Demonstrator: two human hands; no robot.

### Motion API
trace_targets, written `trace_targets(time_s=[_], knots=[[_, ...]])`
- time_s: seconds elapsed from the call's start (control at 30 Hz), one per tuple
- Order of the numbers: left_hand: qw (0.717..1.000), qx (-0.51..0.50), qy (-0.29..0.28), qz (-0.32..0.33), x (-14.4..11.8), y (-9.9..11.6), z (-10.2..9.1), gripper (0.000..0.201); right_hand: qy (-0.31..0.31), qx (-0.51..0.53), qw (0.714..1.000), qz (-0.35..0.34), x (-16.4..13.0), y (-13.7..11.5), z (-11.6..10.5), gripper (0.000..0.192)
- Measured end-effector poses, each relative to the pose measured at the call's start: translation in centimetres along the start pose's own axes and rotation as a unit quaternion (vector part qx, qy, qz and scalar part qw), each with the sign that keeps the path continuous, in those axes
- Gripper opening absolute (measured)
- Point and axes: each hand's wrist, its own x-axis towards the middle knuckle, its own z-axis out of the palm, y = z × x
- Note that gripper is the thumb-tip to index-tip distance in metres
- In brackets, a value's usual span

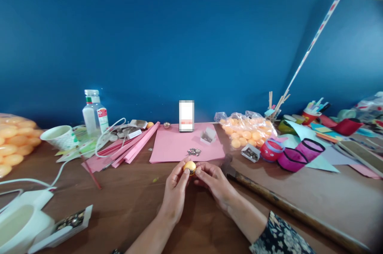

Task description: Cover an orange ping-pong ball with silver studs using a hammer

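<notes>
Both hands pinch one small orange ball at lower centre of the frame.

The brown table bears a pink sheet at centre; just below it the left hand and right hand close together on the orange ball.

two hands, one orange ball, one bottle, one paper cup, two ball bags.
</notes>
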Motion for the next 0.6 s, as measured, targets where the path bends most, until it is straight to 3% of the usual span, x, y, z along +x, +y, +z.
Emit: trace_targets(time_s=[0.37, 0.6], knots=[[1.0, -0.012, 0.004, -0.009, -0.09, -0.51, 0.04, 0.041, 0.035, 0.031, 0.999, 0.003, 0.09, 0.73, 0.23, 0.029], [0.992, -0.106, -0.028, -0.057, -0.01, 0.15, 0.44, 0.042, 0.02, 0.08, 0.997, 0.011, 0.03, 0.08, 0.23, 0.026]])
